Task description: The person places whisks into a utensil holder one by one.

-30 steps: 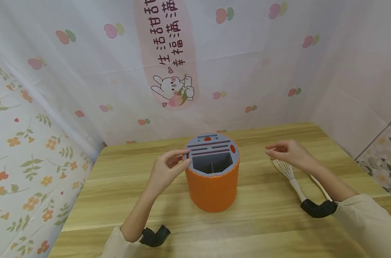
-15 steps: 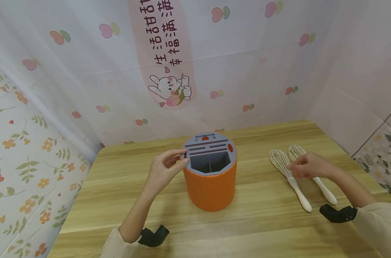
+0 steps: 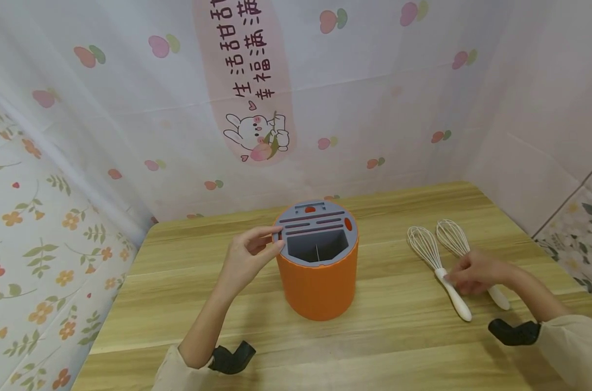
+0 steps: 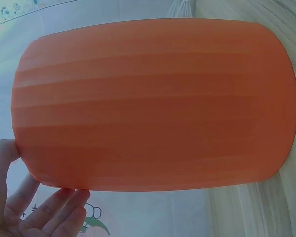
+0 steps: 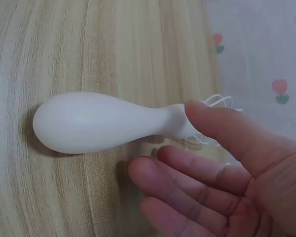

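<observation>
Two whisks (image 3: 456, 300) lie right of the orange holder (image 3: 320, 290), whose rim (image 3: 328, 264) my left hand (image 3: 243, 259) pinches; my right hand (image 3: 480, 271) is at one handle (image 5: 96, 122) (which, unclear), fingers apart: starting a pickup, I judge; they should close next.

1. Right hand (image 3: 478, 273): sits lower than one second ago, beside the whisk handles; contact cannot be determined.
2. Inner whisk (image 3: 440, 272): wire tip, previously covered, is exposed beyond the fingertips; handle end, previously behind the wrist mount (image 3: 515, 332), shows on the near side of the fingers.
3. Outer whisk (image 3: 453, 237): wire head, previously concealed, is visible beyond the fingers.
4. Wrist mount: is clear of the inner handle, behind the fingers.
</observation>
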Tool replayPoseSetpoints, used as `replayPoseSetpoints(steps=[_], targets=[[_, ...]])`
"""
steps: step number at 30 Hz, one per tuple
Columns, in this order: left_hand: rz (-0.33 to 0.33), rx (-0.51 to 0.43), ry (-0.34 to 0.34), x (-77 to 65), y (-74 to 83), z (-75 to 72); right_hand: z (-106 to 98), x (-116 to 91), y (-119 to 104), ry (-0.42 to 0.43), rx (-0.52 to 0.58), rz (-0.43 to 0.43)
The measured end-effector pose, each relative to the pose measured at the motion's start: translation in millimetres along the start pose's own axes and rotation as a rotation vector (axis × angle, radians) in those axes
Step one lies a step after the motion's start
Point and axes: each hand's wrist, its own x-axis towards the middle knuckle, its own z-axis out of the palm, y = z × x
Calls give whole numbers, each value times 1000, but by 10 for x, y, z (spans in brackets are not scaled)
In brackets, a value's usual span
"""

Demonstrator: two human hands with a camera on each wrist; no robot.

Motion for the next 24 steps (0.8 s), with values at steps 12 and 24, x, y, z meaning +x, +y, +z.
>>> replayPoseSetpoints(steps=[12, 24], targets=[[-13, -4, 1, 1, -2, -7, 53, 41, 39, -63, -27, -31], [-5, -17, -2, 8, -19, -8, 76, 67, 79, -46, -29, -31]])
